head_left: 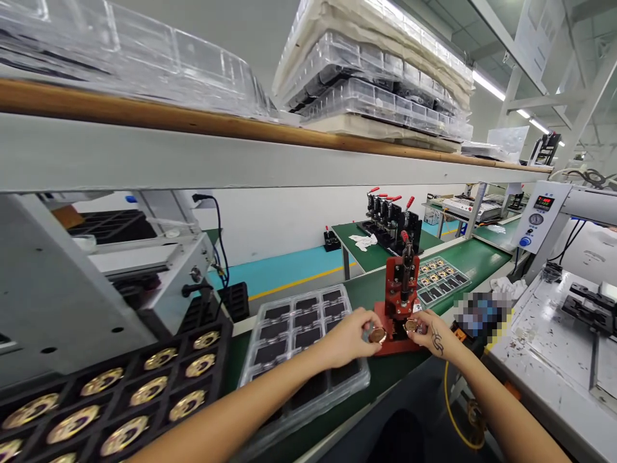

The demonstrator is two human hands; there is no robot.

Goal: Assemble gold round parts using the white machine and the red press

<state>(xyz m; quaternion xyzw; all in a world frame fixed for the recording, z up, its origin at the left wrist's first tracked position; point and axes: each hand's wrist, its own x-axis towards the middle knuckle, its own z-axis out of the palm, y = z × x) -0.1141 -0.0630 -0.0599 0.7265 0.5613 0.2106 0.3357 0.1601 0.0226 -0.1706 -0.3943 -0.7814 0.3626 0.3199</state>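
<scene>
My left hand pinches a round gold-rimmed part, which looks like a watch case, just left of a small red toggle press. On the press's other side, my right hand grips a similar round gold-coloured part between thumb and fingers. The press stands upright between both hands, with its red-tipped lever at the top. Fingers partly cover both parts, so their details are hard to make out. A clear plastic tray with dark inserts lies under my left forearm.
At the lower left is a black compartment tray of gold rings. Behind the press lies a clear tray of gold parts. A machine with a control box stands to the right. A shelf with stacked plastic trays crosses above.
</scene>
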